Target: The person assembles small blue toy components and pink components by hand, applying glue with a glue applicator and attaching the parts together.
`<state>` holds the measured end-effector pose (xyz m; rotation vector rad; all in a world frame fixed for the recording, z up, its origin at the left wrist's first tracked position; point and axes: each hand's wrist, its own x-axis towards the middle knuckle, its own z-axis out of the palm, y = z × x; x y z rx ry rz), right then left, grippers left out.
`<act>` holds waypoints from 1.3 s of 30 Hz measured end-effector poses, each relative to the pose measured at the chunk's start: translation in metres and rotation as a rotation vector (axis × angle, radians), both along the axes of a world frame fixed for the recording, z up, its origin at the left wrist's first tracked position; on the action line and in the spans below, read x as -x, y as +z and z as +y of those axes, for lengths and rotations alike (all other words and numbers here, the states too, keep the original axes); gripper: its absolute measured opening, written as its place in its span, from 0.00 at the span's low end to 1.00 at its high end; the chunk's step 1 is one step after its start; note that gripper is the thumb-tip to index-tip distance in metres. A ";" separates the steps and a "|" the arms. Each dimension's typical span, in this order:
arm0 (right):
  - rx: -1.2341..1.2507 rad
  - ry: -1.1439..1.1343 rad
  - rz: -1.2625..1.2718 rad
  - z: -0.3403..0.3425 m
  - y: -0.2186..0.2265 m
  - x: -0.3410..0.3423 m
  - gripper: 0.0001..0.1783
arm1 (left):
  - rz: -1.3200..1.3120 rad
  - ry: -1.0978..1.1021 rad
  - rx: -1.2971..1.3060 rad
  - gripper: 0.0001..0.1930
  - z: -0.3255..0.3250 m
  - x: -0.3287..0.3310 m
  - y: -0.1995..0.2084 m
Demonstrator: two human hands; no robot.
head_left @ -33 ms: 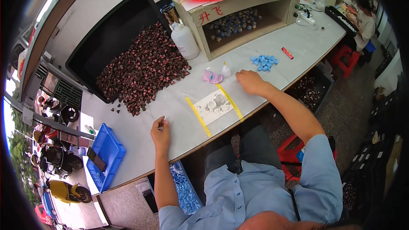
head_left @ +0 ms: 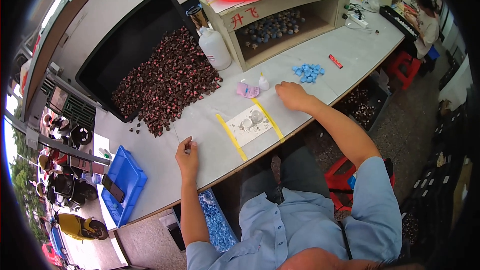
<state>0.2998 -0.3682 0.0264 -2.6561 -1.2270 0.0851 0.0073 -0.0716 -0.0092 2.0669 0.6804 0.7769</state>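
Curling loosely over the tabletop (head_left: 155, 170), left of the frame's middle, the left hand (head_left: 187, 156) hides its grip; I can't tell whether it's holding anything. Right of the middle, the right hand (head_left: 291, 96) bends its fingers, its grip equally unreadable, near a small white bottle (head_left: 263, 83) and pink packet (head_left: 247, 89). A grey-marked white card (head_left: 249, 126) lies near the centre, between yellow strips (head_left: 231, 137).

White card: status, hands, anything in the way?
Left hand loosely curled, no item visible. Right hand beside small white bottle. White card between two yellow strips, neither hand over it. Pink packet beyond, not covering it.
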 end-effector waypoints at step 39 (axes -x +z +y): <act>-0.750 -0.903 -0.192 -0.232 -0.011 -0.442 0.25 | 0.278 0.196 -0.357 0.16 -0.028 0.009 0.009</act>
